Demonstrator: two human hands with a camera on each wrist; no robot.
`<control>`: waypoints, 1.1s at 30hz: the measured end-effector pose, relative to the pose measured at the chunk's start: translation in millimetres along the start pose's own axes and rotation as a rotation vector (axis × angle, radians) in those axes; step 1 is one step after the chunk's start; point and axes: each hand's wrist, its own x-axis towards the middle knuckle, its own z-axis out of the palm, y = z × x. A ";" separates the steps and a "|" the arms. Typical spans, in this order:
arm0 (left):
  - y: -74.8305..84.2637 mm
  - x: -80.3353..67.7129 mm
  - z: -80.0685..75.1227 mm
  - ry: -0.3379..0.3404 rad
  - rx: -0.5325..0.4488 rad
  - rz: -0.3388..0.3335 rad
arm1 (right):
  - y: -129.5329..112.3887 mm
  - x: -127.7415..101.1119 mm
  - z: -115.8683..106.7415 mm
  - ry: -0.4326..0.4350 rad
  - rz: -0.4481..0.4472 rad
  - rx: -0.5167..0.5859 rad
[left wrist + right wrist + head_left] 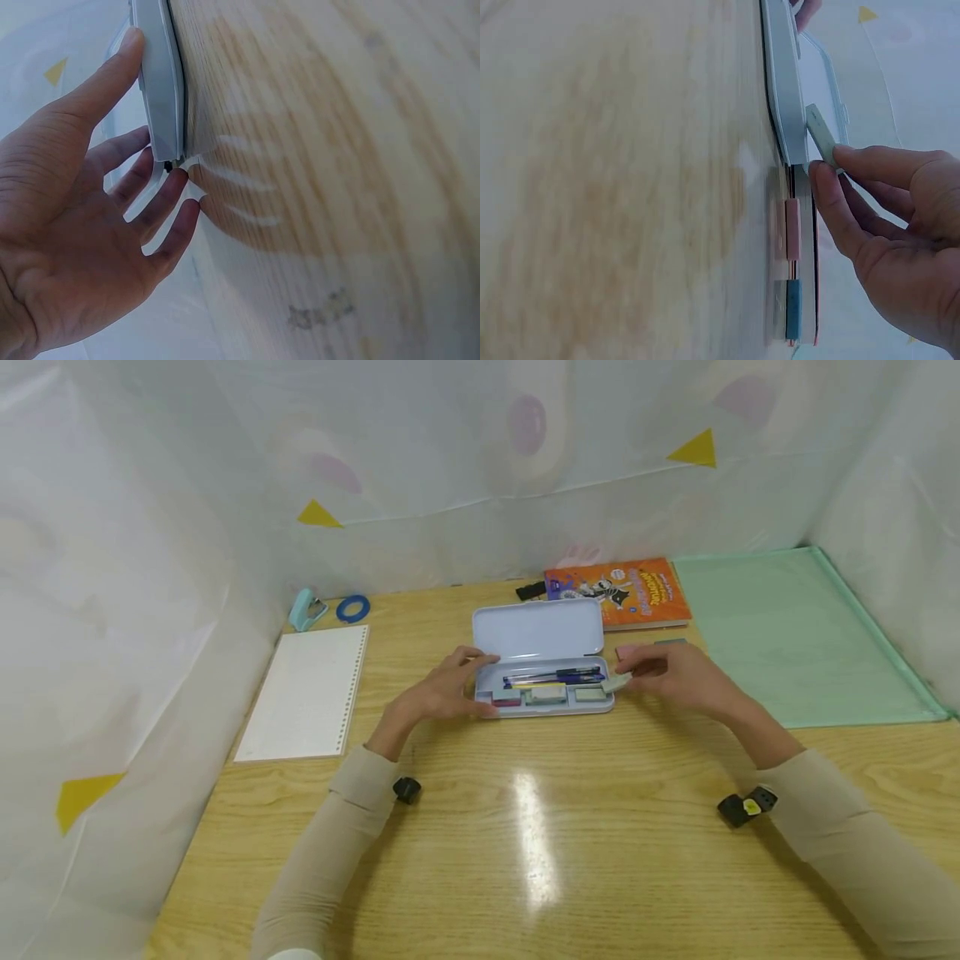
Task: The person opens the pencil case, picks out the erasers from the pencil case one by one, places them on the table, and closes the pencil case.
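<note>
A pale blue pencil case (537,628) lies with its lid raised. In its tray are several pens (555,677) and, along the front, small eraser-like blocks (549,694). My left hand (442,683) holds the case's left end; in the left wrist view the thumb presses the front side (160,82) and the fingers curve behind the end. Between thumb and fingertips my right hand (678,677) pinches a pale green eraser (823,136), tilted over the tray's right end. Whether the eraser touches the case's rim, I cannot tell.
Beyond the case lies an orange book (652,593). A pink block (793,229) and a blue block (793,310) sit near my right hand. A green mat (810,635) is at right. Ring-holed paper (303,693), a light-blue stapler-like tool (303,610) and blue tape (352,608) are at left.
</note>
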 end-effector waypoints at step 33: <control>0.3 1.4 0.1 -0.010 0.004 -0.012 | 27.6 -9.7 -24.3 0.061 0.168 -0.016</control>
